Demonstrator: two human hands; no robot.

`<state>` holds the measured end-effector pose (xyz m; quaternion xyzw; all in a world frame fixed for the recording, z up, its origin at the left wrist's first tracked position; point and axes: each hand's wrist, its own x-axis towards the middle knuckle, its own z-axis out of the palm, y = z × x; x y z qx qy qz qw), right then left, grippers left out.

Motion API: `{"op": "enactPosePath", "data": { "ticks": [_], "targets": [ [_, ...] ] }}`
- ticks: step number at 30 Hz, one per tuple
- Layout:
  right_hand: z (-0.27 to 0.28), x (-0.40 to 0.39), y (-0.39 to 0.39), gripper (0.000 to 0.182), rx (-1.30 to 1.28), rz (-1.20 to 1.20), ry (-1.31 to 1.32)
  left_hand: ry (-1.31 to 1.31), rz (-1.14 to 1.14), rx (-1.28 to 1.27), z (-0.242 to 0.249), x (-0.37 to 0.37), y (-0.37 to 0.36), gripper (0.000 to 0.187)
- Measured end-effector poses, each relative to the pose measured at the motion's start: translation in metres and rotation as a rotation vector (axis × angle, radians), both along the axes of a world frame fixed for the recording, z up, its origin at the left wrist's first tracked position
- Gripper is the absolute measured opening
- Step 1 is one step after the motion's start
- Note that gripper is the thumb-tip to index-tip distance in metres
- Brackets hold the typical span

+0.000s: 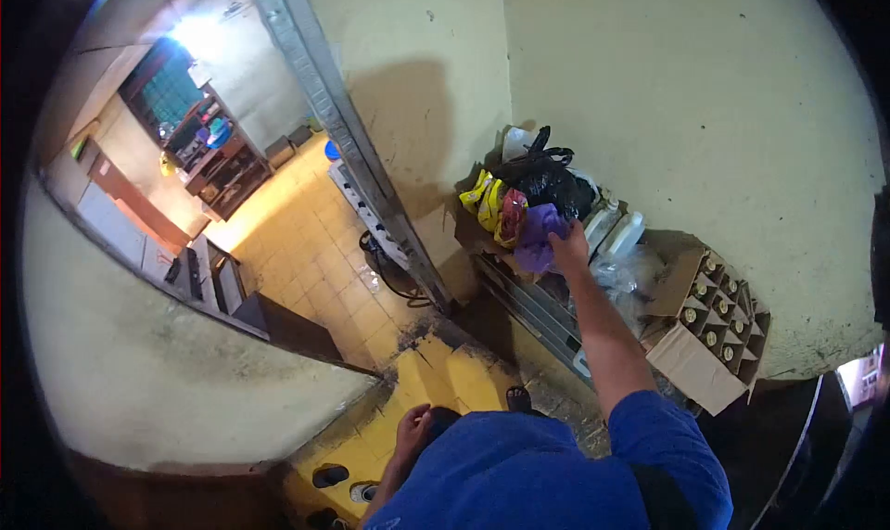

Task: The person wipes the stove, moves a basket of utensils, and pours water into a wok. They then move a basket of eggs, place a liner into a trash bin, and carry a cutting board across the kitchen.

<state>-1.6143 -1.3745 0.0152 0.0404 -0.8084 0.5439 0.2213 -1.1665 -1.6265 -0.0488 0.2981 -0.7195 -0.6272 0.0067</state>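
My right hand [569,248] reaches out to a purple plastic bag [536,239], its fingers closed on the bag's right edge. Beside that bag lie yellow packets [483,199], a red packet [511,217] and a knotted black plastic bag [553,185], heaped on a cardboard box [471,233]. White plastic bottles [623,235] stand just right of the hand. My left hand [413,432] hangs low by my body with curled fingers, next to something dark. Whether it holds anything is hidden.
An open carton [681,284] of capped bottles stands at the right, beside clear plastic wrap [626,275]. A metal door frame [338,113] borders the opening to a tiled room with a wooden shelf [227,173]. Footwear [330,475] lies on the floor below.
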Motion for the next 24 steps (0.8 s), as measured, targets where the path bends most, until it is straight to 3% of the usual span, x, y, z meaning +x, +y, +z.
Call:
{"op": "enactPosePath", "data": {
  "ticks": [2,5,7,9,12,13,15,16,18,19,21,24],
  "targets": [
    [-0.008,-0.021,-0.003,0.029,0.113,-0.027,-0.385,0.059,-0.13,-0.03,0.024,-0.044,-0.013,0.031],
    [0.02,0.023,-0.003,0.02,0.253,0.033,-0.351,0.0,-0.362,0.085,0.047,-0.112,-0.039,0.032],
    [0.043,0.086,0.001,0.014,-0.082,0.189,-0.468,0.07,-0.564,0.085,0.054,-0.156,-0.053,0.036],
    [0.015,0.143,0.001,0.011,-0.223,0.28,-0.224,0.066,-0.878,-0.013,0.071,-0.203,-0.061,0.049],
    [0.053,0.239,-0.03,0.007,-0.368,0.188,-0.309,0.287,-0.989,0.214,0.087,-0.239,-0.032,0.072],
    [0.064,0.26,-0.042,0.007,-0.366,0.118,-0.317,0.356,-1.064,0.22,0.102,-0.245,-0.014,0.08],
    [0.078,0.303,-0.06,0.005,-0.802,-0.014,-0.428,0.425,-1.197,0.339,0.094,-0.243,0.02,0.076],
    [0.077,0.324,-0.058,0.005,-0.809,-0.093,-0.413,0.516,-1.262,0.433,0.089,-0.24,0.039,0.073],
    [0.075,0.37,-0.049,0.005,-0.86,-0.4,-0.179,0.356,-1.486,0.404,0.075,-0.243,0.061,0.056],
    [0.087,0.394,-0.043,0.005,-0.895,-0.587,-0.101,0.201,-1.43,0.487,0.095,-0.236,0.07,0.037],
    [0.092,0.459,-0.017,0.005,-0.815,-0.734,-0.025,0.121,-1.612,0.58,0.108,-0.226,0.077,0.033],
    [0.11,0.564,0.008,0.006,-1.004,-1.004,0.168,0.066,-1.787,0.644,0.11,-0.214,0.094,0.026]
  ]
}}
